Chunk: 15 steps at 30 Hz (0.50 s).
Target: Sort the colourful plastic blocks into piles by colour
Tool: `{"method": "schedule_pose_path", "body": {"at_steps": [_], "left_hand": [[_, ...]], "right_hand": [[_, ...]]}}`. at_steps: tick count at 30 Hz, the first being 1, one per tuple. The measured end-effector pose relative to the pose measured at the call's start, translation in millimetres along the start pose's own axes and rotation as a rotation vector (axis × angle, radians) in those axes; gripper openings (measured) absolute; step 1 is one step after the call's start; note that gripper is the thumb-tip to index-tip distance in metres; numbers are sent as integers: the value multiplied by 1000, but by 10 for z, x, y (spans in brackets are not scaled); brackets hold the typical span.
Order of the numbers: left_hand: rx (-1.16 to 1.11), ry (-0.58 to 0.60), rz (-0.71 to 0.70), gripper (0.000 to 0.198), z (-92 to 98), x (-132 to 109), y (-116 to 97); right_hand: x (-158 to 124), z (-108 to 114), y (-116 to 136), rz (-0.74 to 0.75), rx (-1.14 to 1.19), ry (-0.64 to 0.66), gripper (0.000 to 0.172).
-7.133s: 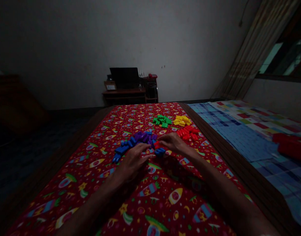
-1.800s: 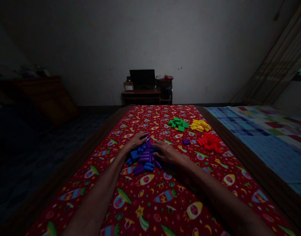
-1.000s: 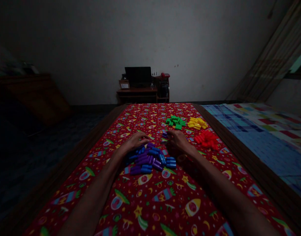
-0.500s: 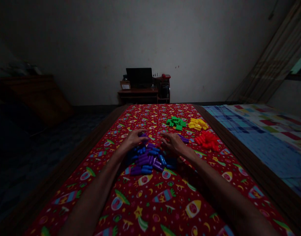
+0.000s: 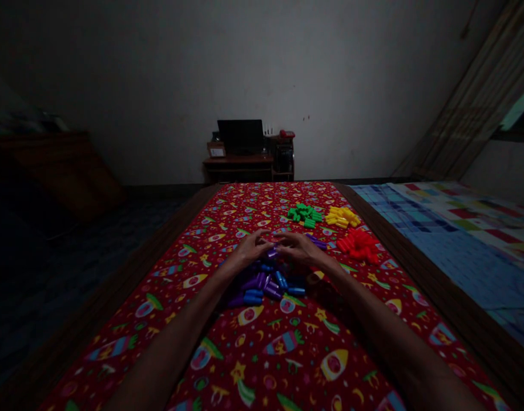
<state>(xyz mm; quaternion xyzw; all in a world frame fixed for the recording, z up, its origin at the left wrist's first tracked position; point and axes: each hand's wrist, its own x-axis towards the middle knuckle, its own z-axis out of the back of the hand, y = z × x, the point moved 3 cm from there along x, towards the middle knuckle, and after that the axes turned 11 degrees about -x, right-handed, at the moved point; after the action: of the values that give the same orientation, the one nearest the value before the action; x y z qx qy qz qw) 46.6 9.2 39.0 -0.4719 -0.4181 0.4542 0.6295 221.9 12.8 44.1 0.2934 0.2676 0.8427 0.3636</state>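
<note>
My left hand (image 5: 250, 250) and my right hand (image 5: 299, 249) meet fingertip to fingertip above a mixed pile. A small glossy purple tube-like plastic piece (image 5: 272, 252) shows between them, pinched by the left fingers. The right thumb and fingers curl in against it from the other side; their exact contact is hard to see in the dim light. Under and in front of the hands lie purple pieces (image 5: 256, 281) mixed with blue pieces (image 5: 253, 296). Beyond the right wrist lie a few separate purple pieces (image 5: 317, 242), partly hidden by the hand.
Green pieces (image 5: 305, 214), yellow pieces (image 5: 342, 217) and red pieces (image 5: 358, 246) lie in separate heaps to the right. A red patterned cloth (image 5: 270, 354) covers the surface. A desk with a dark monitor (image 5: 240, 136) stands by the wall; bedding (image 5: 442, 245) lies to the right.
My left hand has moved right with the purple piece, from the pile's left side to its middle. My hands were apart and now meet. The coloured heaps stay put.
</note>
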Motion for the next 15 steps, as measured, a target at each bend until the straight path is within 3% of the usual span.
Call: {"method": "schedule_pose_path", "body": {"at_steps": [3,8,12,15], "left_hand": [[152,-54,-51,56,3,4,-3],[474,-58,-223,39,125,-10,-13],[698,163,-135,32,180,-41,47],[716,121,-95,30,202,-36,27]], "right_hand": [[-26,-46,97,76,-141,23,46],[-69,167,-48,-53,-381,-118,28],[-156,461,-244,-238,-620,-195,24],[-183,586,-266,-308,-719,-269,24]]}}
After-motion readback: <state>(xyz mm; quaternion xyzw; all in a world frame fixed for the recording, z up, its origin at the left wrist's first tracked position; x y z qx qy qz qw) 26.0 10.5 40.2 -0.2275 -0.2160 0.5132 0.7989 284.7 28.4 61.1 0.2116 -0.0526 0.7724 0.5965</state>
